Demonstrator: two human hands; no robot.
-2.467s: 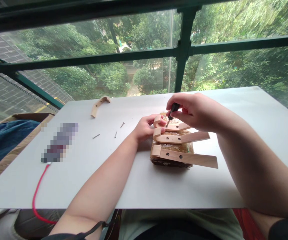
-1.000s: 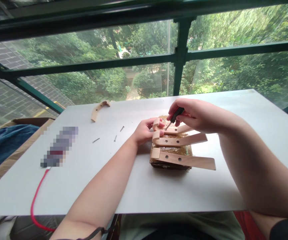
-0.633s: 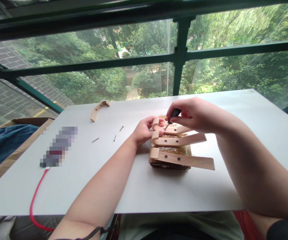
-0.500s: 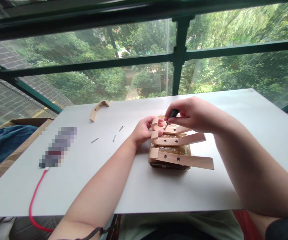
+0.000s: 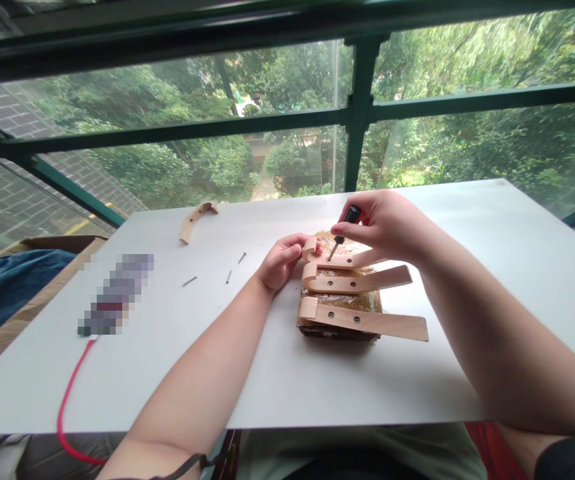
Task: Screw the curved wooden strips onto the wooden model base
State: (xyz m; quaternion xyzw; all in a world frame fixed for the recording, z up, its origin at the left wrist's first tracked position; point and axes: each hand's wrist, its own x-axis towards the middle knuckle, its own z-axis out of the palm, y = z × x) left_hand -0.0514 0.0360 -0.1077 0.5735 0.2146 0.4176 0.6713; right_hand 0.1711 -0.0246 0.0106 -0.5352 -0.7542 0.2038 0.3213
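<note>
My right hand (image 5: 384, 223) grips a screwdriver (image 5: 351, 215) by its black handle. The tilted shaft reaches down to the left screw hole of the farthest wooden hook (image 5: 340, 261). My left hand (image 5: 282, 261) is closed at that hook's curved end, its fingers reaching behind it and its thumb bent. This hook lies across a tape-wrapped block (image 5: 341, 301). On the same block, closer to me, are a middle wooden hook (image 5: 382, 277) and a near wooden hook (image 5: 392, 325), each with two dark screw heads showing.
Three loose screws (image 5: 228, 277) lie left of the block on the white table (image 5: 277, 373). Another wooden hook (image 5: 194, 221) rests near the far edge. A blurred-out object with a red cable (image 5: 70, 393) is at left, beside a cardboard box (image 5: 92, 247). Windows stand behind.
My right hand has lifted slightly and opened its grip a little around the screwdriver, showing more of the handle. My left thumb has drawn back from the hooks.
</note>
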